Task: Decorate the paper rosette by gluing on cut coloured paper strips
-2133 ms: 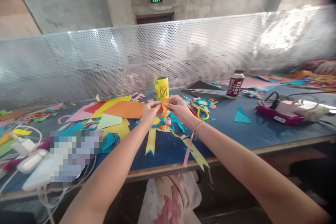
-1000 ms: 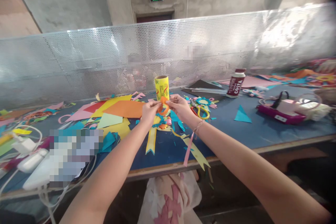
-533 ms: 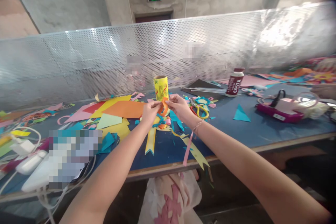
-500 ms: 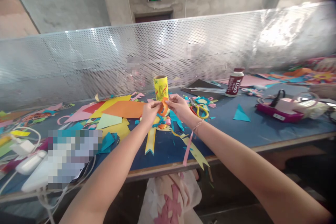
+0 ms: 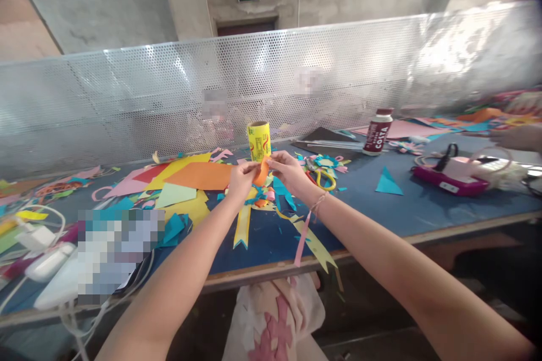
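Note:
Between my two hands is a small curled strip of orange paper (image 5: pixel 261 174). My left hand (image 5: pixel 243 181) pinches its left side. On the other side, my right hand (image 5: pixel 289 172) grips it between thumb and fingers, with a pink braided bracelet on the wrist. Just behind stands a yellow tape roll (image 5: pixel 258 140) on end. Below the hands lies a blue and yellow paper rosette (image 5: pixel 256 196) with a yellow forked ribbon tail (image 5: pixel 243 227). Yellow-handled scissors (image 5: pixel 327 181) rest beside my right hand, their blades partly hidden.
Coloured paper sheets (image 5: pixel 199 175) and scraps spread to the left, near a device with cables (image 5: pixel 55 262). Rightward are a Costa bottle (image 5: pixel 378 132), a blue paper triangle (image 5: pixel 388 181) and a purple power strip (image 5: pixel 449 177). Another person's hand (image 5: pixel 514 138) shows at far right. A perforated metal screen (image 5: pixel 169 107) bounds the table.
The orange strip has turned between my fingers, its open curl now seen as a broader flat band. Both hands stay nearly in place. The other person's hand at far right has shifted slightly left.

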{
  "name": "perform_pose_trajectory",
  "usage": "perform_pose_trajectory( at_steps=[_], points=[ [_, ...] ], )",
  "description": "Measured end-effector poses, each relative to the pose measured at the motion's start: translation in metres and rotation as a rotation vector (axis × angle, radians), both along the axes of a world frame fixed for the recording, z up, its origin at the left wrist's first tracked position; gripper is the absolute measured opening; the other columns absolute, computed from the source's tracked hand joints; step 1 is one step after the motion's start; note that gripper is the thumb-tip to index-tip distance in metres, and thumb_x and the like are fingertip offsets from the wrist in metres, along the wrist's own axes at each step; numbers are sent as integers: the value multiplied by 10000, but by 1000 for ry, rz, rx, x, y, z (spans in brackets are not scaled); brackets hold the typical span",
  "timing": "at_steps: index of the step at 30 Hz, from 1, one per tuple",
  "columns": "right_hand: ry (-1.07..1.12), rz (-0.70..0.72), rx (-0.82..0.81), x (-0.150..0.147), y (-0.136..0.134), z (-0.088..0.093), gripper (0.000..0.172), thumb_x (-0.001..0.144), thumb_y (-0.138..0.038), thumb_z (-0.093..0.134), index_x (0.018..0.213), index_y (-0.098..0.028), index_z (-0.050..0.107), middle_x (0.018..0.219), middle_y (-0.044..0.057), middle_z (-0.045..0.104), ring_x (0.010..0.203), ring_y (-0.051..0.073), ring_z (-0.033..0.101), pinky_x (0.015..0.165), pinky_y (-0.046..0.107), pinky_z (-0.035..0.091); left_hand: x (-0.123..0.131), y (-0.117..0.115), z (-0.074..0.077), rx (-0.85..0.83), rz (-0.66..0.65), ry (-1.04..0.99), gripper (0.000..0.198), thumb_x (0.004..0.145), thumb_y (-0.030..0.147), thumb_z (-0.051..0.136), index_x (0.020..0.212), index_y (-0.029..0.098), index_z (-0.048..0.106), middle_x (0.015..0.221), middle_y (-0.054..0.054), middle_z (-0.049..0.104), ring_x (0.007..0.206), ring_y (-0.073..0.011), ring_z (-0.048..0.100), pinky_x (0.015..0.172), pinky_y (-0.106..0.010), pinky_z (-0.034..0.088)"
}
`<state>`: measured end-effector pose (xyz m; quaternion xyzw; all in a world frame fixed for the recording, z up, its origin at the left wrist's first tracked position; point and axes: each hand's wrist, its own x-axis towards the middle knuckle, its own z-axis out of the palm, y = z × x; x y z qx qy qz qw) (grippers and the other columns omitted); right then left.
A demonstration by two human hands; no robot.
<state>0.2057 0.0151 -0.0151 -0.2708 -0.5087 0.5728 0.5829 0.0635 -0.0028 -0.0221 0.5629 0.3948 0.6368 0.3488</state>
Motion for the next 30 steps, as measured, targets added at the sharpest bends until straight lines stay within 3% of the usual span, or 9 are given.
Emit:
perform_pose_trajectory(
  at_steps=[9, 17, 30],
  points=[
    [50, -25, 0, -1, 1, 1, 451, 469, -360, 866, 802, -211, 601, 772, -22, 616, 700, 99, 581, 584, 217, 450, 1, 1, 1, 14, -24, 14, 113, 630, 221, 670, 717, 176, 727, 758, -47, 732, 747, -184, 659, 704, -281, 506],
    [-18, -31, 87, 1, 8, -4, 432, 523, -341, 839, 850, -217, 586, 755, -21, 619, 686, 106, 585, 588, 229, 445, 1, -2, 1, -20, -35, 22, 129, 657, 197, 676, 762, 158, 739, 790, -67, 730, 777, -196, 667, 764, -311, 508],
    [36, -18, 70, 1, 12, -5, 436, 485, -282, 863, 808, -212, 578, 739, -24, 641, 685, 105, 609, 689, 258, 502, 1, 0, 0, -58, -40, -21, 117, 632, 190, 707, 740, 153, 734, 769, -66, 729, 744, -188, 662, 735, -301, 512]
  ],
)
